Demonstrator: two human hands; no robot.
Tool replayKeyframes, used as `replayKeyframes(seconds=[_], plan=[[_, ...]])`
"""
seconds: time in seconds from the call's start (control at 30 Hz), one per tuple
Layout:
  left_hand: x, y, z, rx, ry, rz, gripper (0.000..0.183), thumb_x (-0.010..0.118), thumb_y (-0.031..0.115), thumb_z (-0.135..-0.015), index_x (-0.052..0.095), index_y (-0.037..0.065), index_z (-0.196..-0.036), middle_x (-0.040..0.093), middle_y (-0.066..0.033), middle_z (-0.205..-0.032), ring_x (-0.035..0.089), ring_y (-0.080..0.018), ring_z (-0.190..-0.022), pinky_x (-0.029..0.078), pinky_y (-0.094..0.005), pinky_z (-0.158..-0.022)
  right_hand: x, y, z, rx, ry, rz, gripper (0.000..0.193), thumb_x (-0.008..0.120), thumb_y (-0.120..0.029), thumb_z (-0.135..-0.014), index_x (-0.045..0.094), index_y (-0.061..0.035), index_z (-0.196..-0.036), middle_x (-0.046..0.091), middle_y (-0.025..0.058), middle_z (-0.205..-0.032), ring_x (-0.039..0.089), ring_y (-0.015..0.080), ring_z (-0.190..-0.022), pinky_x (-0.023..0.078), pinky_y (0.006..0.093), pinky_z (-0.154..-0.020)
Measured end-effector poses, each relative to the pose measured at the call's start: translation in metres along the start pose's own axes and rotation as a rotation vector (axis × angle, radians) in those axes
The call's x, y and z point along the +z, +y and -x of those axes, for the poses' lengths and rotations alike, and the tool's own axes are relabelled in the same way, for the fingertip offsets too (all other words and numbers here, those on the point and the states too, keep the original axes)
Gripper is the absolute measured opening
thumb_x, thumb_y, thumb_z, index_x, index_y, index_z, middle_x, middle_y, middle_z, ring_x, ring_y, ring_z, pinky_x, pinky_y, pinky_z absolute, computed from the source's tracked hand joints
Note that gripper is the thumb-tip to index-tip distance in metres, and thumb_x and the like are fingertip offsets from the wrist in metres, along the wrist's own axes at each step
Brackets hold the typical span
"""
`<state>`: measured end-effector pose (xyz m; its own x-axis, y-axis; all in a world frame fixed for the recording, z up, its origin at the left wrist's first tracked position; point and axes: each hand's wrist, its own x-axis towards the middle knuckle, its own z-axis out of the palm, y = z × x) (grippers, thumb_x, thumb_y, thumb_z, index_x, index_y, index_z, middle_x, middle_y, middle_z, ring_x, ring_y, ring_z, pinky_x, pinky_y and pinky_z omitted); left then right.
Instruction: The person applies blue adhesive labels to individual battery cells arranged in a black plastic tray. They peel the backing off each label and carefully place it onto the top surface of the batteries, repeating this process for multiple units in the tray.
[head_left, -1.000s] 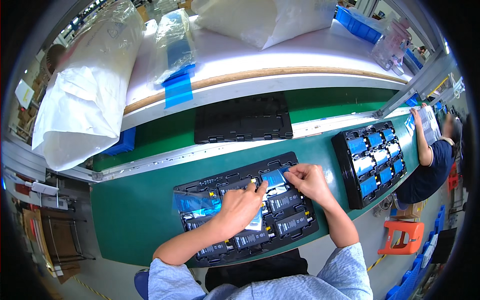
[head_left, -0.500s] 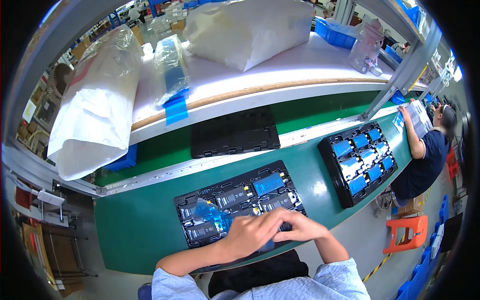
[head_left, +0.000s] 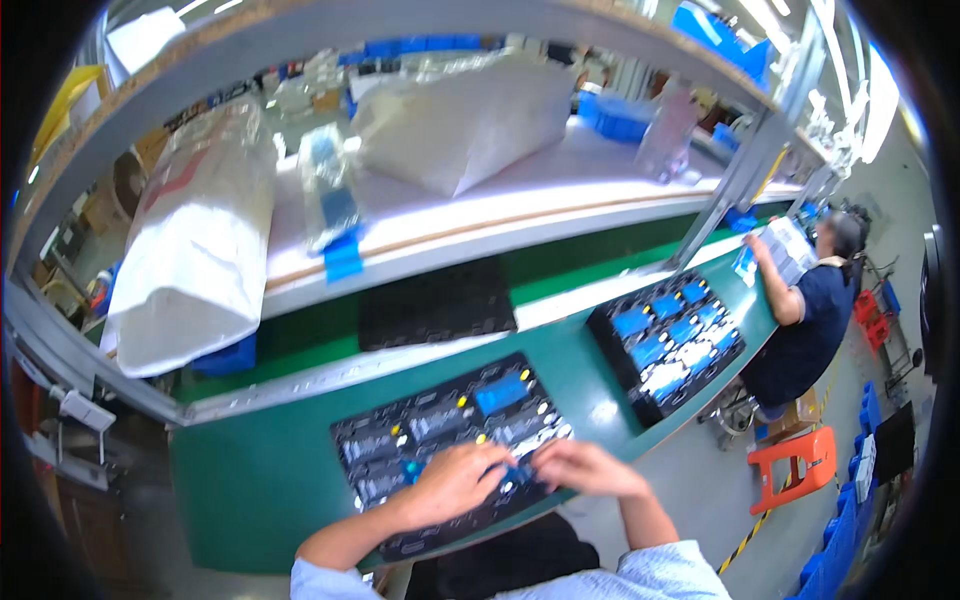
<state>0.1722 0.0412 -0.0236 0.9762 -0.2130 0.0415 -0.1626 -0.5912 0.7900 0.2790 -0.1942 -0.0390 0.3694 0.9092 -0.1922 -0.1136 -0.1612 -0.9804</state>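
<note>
A black moulded tray lies before me on the green bench, holding several flat black battery packs with small yellow tabs. One pack in its far row has a blue face. My left hand is over the tray's near side, fingers bent and closed together. Just to its right, my right hand has thumb and fingers drawn together at the tray's near right corner. Between the fingertips shows something blue, too blurred to name. A scrap of blue film shows beside my left hand.
A second black tray with blue-faced packs stands to the right. Against the back lies a dark, flat tray. Above runs a white shelf with wrapped bundles. Beyond the right tray, another person holds sheets. An orange stool stands on the floor.
My hands, earlier overlapping above the tray's near middle, are now apart side by side. The blue film by my left hand is now mostly covered. The whole view has shifted and tilted.
</note>
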Motion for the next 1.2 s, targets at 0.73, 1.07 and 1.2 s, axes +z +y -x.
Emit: replayKeyframes(seconds=[0.73,1.07,1.2], plan=[[-0.009,-0.005,0.0,-0.155,0.12,0.208,0.02,0.071,0.017,-0.085,0.065,0.0,-0.094,0.069,-0.0097,-0.085,0.066,-0.0153,-0.078,0.052,-0.0307,-0.072,0.025,0.015,-0.024,-0.099,0.327,0.172,0.018,0.07,-0.017,-0.088,0.071,-0.0006,-0.096,0.067,0.0037,-0.082,0.06,0.0086,-0.072,0.048,0.0237,-0.064],[-0.078,0.012,0.02,-0.191,0.008,-0.122,0.033,0.062,0.03,-0.09,0.07,0.004,-0.071,0.067,-0.0113,-0.07,0.065,-0.0297,-0.064,0.05,-0.0369,-0.059,-0.067,0.008,-0.01,-0.065,0.773,-0.022,0.017,0.063,-0.015,-0.092,0.065,0.0,-0.084,0.06,0.0023,-0.065,0.055,0.0068,-0.053,0.043,0.0202,-0.047],[-0.04,0.0,0.013,-0.031,-0.313,-0.147,0.031,0.053,0.029,-0.094,0.064,0.001,-0.087,0.063,-0.0164,-0.069,0.065,-0.0334,-0.07,0.051,-0.0437,-0.065,-0.052,0.01,-0.043,0.117,0.467,0.077,0.021,0.066,-0.019,-0.092,0.066,0.0018,-0.09,0.06,-0.0006,-0.067,0.055,0.0047,-0.056,0.044,0.02,-0.049]])
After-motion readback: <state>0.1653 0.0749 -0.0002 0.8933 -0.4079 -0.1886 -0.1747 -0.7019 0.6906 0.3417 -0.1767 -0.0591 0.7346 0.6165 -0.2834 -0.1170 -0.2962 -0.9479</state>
